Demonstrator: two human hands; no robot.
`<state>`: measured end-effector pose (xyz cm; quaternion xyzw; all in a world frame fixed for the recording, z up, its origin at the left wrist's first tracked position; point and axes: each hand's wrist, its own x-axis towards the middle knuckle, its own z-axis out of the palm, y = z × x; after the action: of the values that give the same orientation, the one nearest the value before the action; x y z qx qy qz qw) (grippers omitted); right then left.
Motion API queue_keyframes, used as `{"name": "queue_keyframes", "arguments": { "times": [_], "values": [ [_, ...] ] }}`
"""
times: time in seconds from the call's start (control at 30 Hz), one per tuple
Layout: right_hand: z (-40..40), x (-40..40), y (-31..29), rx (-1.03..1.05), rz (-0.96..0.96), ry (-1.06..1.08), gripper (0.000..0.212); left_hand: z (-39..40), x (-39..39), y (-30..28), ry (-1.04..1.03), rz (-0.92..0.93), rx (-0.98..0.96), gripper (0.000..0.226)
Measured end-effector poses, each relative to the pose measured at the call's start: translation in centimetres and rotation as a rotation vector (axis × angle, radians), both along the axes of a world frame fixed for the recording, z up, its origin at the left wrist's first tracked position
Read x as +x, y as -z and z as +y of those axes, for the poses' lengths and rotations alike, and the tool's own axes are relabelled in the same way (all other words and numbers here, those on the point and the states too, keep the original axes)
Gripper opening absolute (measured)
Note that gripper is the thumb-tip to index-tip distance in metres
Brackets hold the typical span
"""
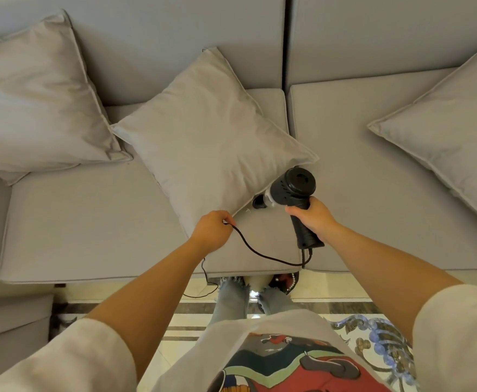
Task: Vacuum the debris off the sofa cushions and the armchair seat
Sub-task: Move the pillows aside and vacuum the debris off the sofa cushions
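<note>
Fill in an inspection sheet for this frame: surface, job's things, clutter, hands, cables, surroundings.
Surface: grey sofa seat cushion, a few pale specks near the nozzle.
Job's things: black handheld vacuum, nozzle down on the cushion at the middle throw pillow corner.
Clutter: two more throw pillows, left and right.
Hands: right hand grips the vacuum handle; left hand fingers pinch the cord.
Cables: black cord loops from the handle, trails to the floor.
Surroundings: tiled floor, patterned rug.

a grey footstool [11, 321] stands at lower left on a glossy cream tiled floor [330, 290] banded with dark marble inlay [316, 307]; a blue-and-gold scroll-patterned rug [373, 335] lies at right under warm indoor light.
</note>
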<state>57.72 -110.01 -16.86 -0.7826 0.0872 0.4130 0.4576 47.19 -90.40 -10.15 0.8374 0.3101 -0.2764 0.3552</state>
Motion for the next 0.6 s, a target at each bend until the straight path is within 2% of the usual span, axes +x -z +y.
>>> {"name": "queue_keyframes", "arguments": {
  "times": [0.13, 0.3, 0.43, 0.6],
  "values": [
    [0.1, 0.0, -0.1, -0.012, 0.044, -0.058, 0.033, -0.2, -0.5, 0.3, -0.03, -0.002, -0.007, 0.026],
    [0.7, -0.2, 0.3, -0.007, 0.001, -0.038, 0.031, -0.2, -1.0, 0.7, -0.061, 0.008, -0.007, 0.027],
    [0.4, -1.0, 0.5, -0.019, 0.055, -0.104, 0.019, -0.7, -2.0, 1.0, -0.071, 0.032, -0.027, 0.026],
    [0.4, -1.5, 0.4, -0.024, 0.042, -0.103, 0.024, -0.7, -2.3, 0.5, -0.09, 0.012, -0.026, 0.026]
  ]
}}
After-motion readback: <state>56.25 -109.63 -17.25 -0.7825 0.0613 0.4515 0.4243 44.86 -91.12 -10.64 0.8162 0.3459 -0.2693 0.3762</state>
